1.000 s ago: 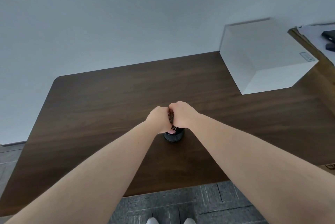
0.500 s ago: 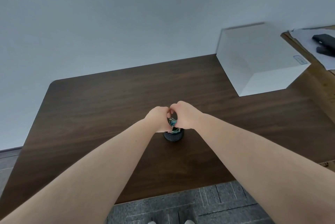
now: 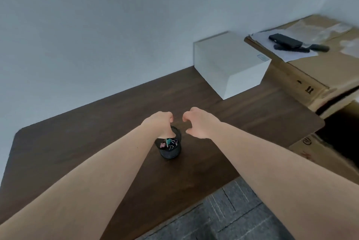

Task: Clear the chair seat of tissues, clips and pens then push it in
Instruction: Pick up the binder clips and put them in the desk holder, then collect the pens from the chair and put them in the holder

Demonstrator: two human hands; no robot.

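A small black mesh cup stands on the dark wooden desk. Several coloured binder clips lie inside it, pink, teal and dark ones. My left hand hovers right over the cup's rim, fingers curled downward, with nothing seen in it. My right hand is just right of the cup, apart from the left hand, fingers loosely curled and holding nothing. The chair, tissues and pens are out of view.
A white box sits at the desk's back right. Cardboard boxes stand to the right, carrying paper and black devices. A white wall rises behind the desk. Grey carpet shows below the front edge.
My hands were pressed together over the cup; they have parted now, the right one drawing off to the right. The clips show inside the cup. My head has turned right.
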